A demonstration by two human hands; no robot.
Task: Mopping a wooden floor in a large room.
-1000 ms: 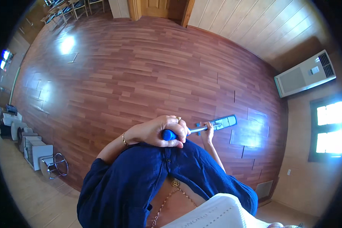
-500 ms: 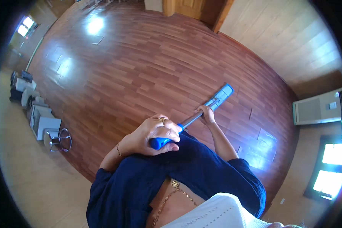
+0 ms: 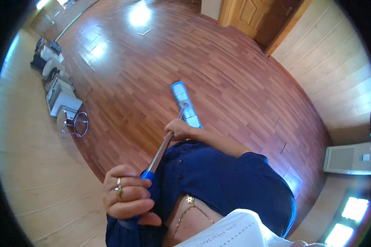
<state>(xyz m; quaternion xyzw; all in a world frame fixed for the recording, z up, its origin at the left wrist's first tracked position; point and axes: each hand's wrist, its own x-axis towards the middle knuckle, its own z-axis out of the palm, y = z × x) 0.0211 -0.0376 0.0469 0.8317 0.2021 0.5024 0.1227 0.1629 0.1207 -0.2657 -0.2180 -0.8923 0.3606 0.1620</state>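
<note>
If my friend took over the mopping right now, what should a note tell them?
Left hand: closed around the blue grip at the top end of the long silver metal mop handle.
Right hand: closed around the same handle further down, close to the head.
Flat light-blue rectangular mop head: lying on the reddish-brown wooden plank floor, out in front of the person.
Nearby: a row of grey and white chairs along the pale wall on the left, a wooden door at the far side.
Done: cannot tell which planks are already mopped; the floor shines all over.
Left: probably the floor around the mop head, towards the chairs and the door.
</note>
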